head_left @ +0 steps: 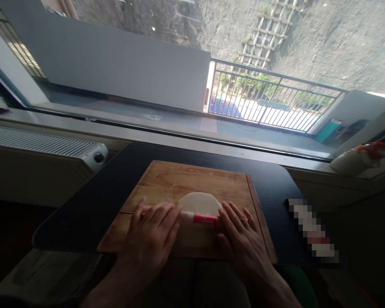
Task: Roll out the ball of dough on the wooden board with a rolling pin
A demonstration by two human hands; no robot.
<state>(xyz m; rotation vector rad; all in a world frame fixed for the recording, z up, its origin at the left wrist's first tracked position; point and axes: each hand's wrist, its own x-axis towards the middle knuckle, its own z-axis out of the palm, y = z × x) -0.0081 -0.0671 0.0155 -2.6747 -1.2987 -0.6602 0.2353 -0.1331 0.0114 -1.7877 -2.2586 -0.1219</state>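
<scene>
Black worktop (83, 214) by windowsill (179, 142), wooden board (195, 175) on top; dough (200, 201) shows just beyond the rolling pin (205, 218). Left hand (154, 226) and right hand (240, 231) over pin ends, grip loose, fingers outstretched, unwrapped. Uneven pressure could thin 1 side; sticking could tear it.

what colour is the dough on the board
The dough is pale cream; it shows in the head view.

Left hand (154, 229) and right hand (240, 233) lie on a rolling pin (200, 218), over apparent dough (200, 201).
</scene>
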